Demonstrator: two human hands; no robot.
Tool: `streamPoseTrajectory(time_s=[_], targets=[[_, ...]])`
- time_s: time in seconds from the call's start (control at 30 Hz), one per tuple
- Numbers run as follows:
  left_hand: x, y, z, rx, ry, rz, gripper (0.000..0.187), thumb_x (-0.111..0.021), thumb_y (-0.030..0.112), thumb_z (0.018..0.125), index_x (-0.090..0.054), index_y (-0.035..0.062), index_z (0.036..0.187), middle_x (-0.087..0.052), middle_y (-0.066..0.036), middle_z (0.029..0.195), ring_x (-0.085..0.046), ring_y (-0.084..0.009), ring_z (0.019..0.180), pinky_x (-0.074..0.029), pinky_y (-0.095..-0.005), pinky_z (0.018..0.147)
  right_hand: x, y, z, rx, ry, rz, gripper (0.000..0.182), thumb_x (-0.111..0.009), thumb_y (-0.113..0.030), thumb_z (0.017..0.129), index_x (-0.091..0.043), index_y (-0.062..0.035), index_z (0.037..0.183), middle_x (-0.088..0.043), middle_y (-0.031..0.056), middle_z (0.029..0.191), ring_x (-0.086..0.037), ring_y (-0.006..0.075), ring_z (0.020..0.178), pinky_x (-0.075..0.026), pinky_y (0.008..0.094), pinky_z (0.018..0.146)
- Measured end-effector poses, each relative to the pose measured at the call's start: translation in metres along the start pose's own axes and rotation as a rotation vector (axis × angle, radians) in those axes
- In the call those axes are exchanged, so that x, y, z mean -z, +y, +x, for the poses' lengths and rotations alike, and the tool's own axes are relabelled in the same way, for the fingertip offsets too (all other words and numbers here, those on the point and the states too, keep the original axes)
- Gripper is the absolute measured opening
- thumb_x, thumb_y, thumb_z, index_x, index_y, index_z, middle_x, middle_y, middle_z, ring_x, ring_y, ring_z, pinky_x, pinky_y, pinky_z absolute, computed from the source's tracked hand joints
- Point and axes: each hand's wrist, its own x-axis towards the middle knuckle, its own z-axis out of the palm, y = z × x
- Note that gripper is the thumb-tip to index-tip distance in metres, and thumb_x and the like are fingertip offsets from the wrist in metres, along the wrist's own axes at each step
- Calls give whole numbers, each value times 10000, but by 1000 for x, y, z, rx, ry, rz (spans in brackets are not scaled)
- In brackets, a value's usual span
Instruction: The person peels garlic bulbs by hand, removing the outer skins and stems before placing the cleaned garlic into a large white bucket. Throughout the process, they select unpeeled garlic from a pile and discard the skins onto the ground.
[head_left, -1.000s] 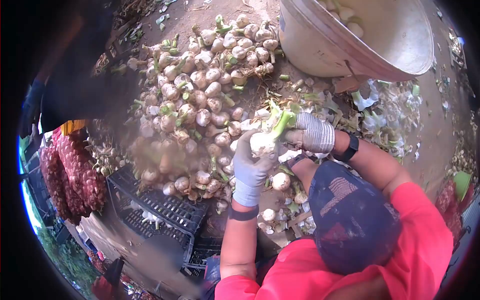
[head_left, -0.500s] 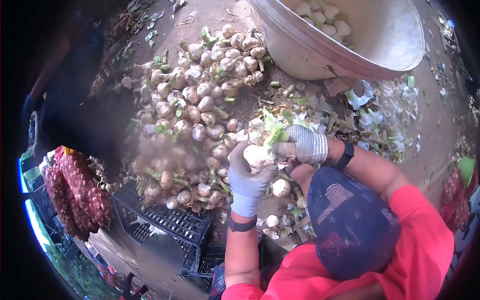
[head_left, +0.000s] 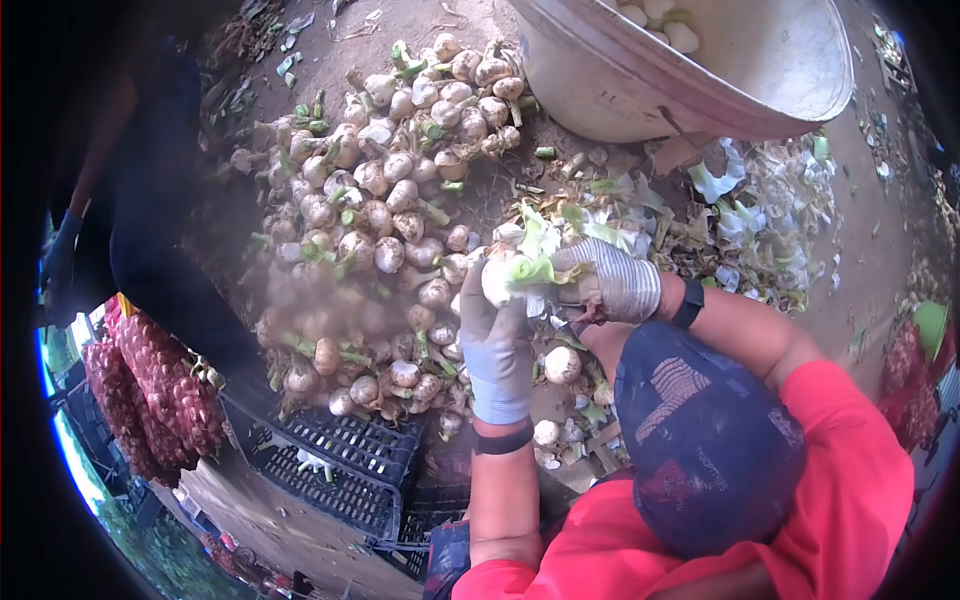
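Observation:
My left hand, in a pale grey work glove, is closed around a white bulb that looks like fresh garlic. Facing it, my right hand wears a whitish knitted glove. Its fingers are closed at the bulb's green outer leaf, which curls away from the bulb. A small dark thing below the right fingers cannot be made out. To the left of both hands spreads a pile of soil-marked bulbs with cut green stems. Another white bulb lies below the hands.
A large whitish tub with several white bulbs stands at the top. Leaf peelings cover the ground at right. Black plastic crates and red mesh sacks are at lower left. Another person in dark clothes is at the left.
The green leaf now curls down across the front of the bulb, and the left hand has turned slightly around it. The view has shifted a little, with less of the tub's inside showing.

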Motion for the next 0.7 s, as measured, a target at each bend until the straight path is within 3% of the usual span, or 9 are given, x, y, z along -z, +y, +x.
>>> streamPoseTrajectory(time_s=[0.03, 0.07, 0.13, 0.17, 0.23, 0.37, 0.57, 0.63, 0.7], targets=[[-1, 1, -1, -1, 1, 0, 559, -497, 89, 883, -268, 59, 1392, -435, -98, 1305, -457, -195, 1174, -404, -326, 965, -3, -3, 0, -302, -80, 706, 283, -565, -97, 862, -589, -44, 1139, -653, 55, 932, -586, 103, 771, -496, 269, 637], [-4, 2, -2, 13, 39, -66, 601, -524, 104, 870, -250, 73, 1404, -418, -104, 1319, -445, -205, 1186, -389, -336, 980, -6, -9, 0, -302, -85, 704, 283, -565, -97, 862, -589, -44, 1139, -653, 55, 932, -586, 103, 771, -496, 269, 637], [-11, 0, -1, -118, -73, -190, 713, -593, 170, 839, -201, 97, 1430, -375, -109, 1355, -401, -222, 1227, -332, -362, 1027, -18, -33, 0, -338, 32, -121, 340, -596, -147, 855, -571, -33, 1174, -654, 109, 906, -625, 204, 755, -502, 314, 688], [-11, -5, -3, -115, -70, -190, 713, -593, 170, 839, -201, 97, 1430, -375, -109, 1355, -401, -222, 1227, -332, -362, 1027, -24, -34, 6, 208, -33, -760, 306, -589, -156, 799, -603, -4, 1064, -655, 125, 845, -611, 257, 649, -500, 368, 593], [-4, -17, -7, -246, -138, 8, 765, -624, 227, 820, -186, 98, 1434, -373, -102, 1361, -389, -238, 1242, -300, -386, 1051, -29, -32, 5, 170, -237, -1257, 300, -621, -230, 738, -608, -17, 948, -631, 177, 789, -616, 347, 673, -506, 406, 630], [3, -15, 10, -8, 79, -376, 632, -538, 371, 895, -273, 44, 1367, -455, -102, 1241, -513, -235, 1098, -477, -338, 892, -26, -31, 13, -23, -331, -965, 250, -606, -241, 717, -595, -27, 844, -611, 190, 709, -617, 367, 682, -502, 423, 623], [15, -28, 20, 66, -38, -580, 401, -467, 242, 917, -433, 54, 1270, -510, -119, 1192, -497, -245, 1127, -405, -441, 974, -8, -41, -7, 86, -369, -736, 302, -611, -192, 742, -602, -32, 998, -616, 193, 757, -607, 326, 625, -500, 391, 614], [29, -38, 25, 103, -136, -936, 414, -415, 259, 899, -463, 52, 1254, -538, -141, 1202, -517, -314, 1096, -396, -495, 958, 15, -57, -32, -321, -57, -39, 403, -655, -159, 765, -542, -13, 1123, -631, 143, 948, -640, 243, 802, -507, 311, 723], [30, -33, 30, 7, -206, -922, 408, -432, 262, 915, -447, 56, 1267, -541, -133, 1189, -529, -303, 1061, -414, -500, 931, 27, -80, -33, -183, 139, 144, 588, -711, -193, 729, -465, 34, 1212, -605, 208, 1018, -632, 311, 892, -502, 335, 780]])
